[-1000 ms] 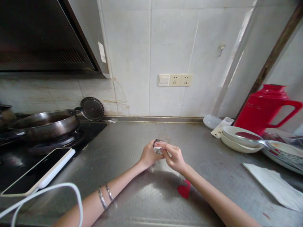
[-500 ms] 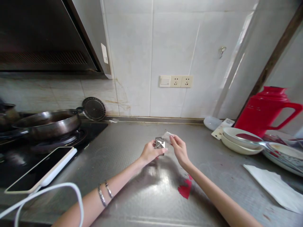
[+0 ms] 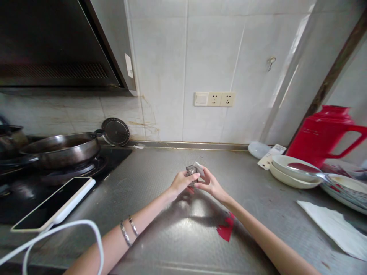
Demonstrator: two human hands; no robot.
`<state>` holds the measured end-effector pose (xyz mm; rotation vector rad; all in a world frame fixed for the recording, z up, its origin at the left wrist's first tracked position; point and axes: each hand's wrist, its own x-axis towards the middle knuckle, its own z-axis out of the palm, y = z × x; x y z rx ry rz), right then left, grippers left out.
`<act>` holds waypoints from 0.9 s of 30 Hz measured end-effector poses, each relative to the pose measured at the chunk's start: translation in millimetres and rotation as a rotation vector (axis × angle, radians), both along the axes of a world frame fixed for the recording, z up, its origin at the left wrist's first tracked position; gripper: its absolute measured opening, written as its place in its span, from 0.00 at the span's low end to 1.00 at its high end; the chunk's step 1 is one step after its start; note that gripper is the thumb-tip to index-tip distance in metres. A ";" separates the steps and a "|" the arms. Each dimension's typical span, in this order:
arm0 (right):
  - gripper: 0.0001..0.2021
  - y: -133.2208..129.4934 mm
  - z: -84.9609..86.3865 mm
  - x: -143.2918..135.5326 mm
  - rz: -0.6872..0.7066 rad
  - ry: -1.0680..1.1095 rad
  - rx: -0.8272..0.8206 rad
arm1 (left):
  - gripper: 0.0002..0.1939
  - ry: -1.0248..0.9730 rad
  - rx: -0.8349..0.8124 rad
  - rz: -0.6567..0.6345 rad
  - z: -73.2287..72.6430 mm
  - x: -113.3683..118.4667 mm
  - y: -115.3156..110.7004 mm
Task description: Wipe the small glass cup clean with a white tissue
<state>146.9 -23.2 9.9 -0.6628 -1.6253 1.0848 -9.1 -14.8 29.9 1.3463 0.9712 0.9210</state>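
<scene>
A small shiny metallic or glass object (image 3: 191, 172) is held up over the steel counter (image 3: 160, 164). My left hand (image 3: 180, 181) has its fingers and thumb closed around it. Close against its right side is my right hand (image 3: 208, 183), with a folded piece of white tissue (image 3: 199, 168) pinched in its fingers. The tissue is beside the object; whether they touch is too small to tell. Torn red scraps (image 3: 226, 229) lie on the counter below my right forearm.
On the left are a stove with a steel pan (image 3: 64, 149), a phone (image 3: 54, 206) and a white cable (image 3: 96, 229). To the right stand a red thermos (image 3: 321, 133), stacked bowls (image 3: 295, 177) and a plate (image 3: 349, 187). A white tissue sheet (image 3: 332, 225) lies near them.
My right hand has moved left and slightly down, bringing the tissue against or close to the object in my left hand. The object looks turned. The view has shifted slightly.
</scene>
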 end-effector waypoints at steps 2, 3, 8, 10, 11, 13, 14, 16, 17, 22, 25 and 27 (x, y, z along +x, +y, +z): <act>0.35 1.2 -3.2 -2.1 -0.008 0.008 0.009 | 0.23 -0.003 -0.020 -0.025 -0.2 -0.9 0.0; 0.36 2.0 -4.9 -2.8 -0.017 0.012 0.012 | 0.23 -0.005 -0.030 -0.034 -0.3 -1.2 0.0; 0.35 3.4 -9.5 -3.9 -0.056 0.007 0.033 | 0.21 -0.024 -0.068 -0.087 2.3 -2.8 -2.2; 0.34 2.8 -8.4 -4.0 -0.078 0.008 0.031 | 0.23 -0.014 -0.078 -0.126 5.5 -4.4 -3.2; 0.34 2.6 -7.3 -4.0 -0.090 0.013 0.023 | 0.25 -0.010 -0.086 -0.152 7.4 -5.5 -3.3; 0.33 2.8 -4.4 -3.3 -0.110 0.040 -0.010 | 0.32 -0.014 -0.099 -0.199 11.2 -8.1 -2.3; 0.33 3.2 -2.9 -2.7 -0.122 0.059 -0.034 | 0.36 -0.018 -0.098 -0.219 12.7 -9.4 -1.2; 0.30 4.2 0.0 -1.5 -0.158 0.096 -0.091 | 0.48 0.003 -0.075 -0.231 14.3 -11.7 1.6; 0.29 4.6 1.3 -1.1 -0.184 0.114 -0.123 | 0.54 0.030 -0.045 -0.218 14.2 -12.7 3.0; 0.21 2.1 7.6 -4.5 -0.169 0.250 -0.291 | 0.70 0.225 0.276 -0.077 3.8 -14.1 6.8; 0.21 -2.1 10.3 -8.6 -0.083 0.294 -0.337 | 0.68 0.210 0.392 -0.078 -7.8 -11.4 8.1; 0.21 -4.5 10.4 -10.7 -0.069 0.286 -0.341 | 0.64 0.141 0.428 -0.082 -15.8 -8.4 9.5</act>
